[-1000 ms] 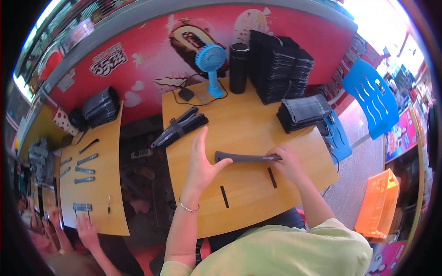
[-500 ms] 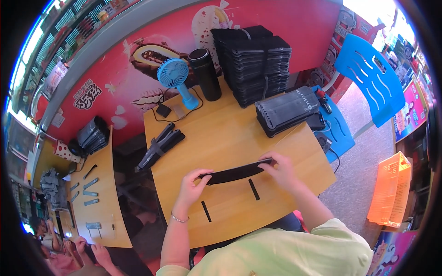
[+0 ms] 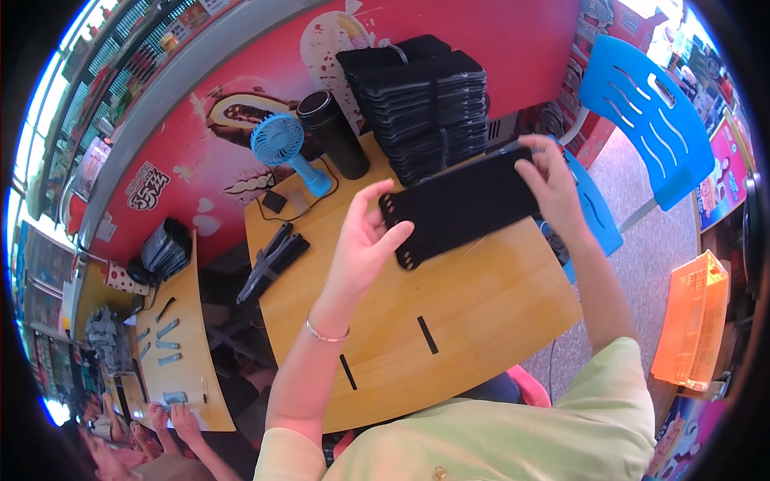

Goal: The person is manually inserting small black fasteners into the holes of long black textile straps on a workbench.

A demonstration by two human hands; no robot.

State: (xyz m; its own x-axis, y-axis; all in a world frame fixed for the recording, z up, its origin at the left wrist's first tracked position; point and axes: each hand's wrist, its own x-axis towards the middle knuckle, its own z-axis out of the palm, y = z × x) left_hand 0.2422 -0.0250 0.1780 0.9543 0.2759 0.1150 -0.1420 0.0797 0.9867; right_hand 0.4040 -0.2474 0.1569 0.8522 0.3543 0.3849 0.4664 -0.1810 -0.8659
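Left hand [image 3: 370, 239] and right hand [image 3: 555, 183] grasp opposite ends of a flat black piece [image 3: 465, 207]; from the head view I see it over the desk [image 3: 377, 321], in front of the tall black stack [image 3: 421, 96]; two black strips [image 3: 428, 334] lie nearer.

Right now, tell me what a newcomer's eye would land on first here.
Probably the flat black panel held between the left hand and right hand, over the wooden table. Next, perhaps the bright blue chair at upper right and the orange crate below it, near the right edge.
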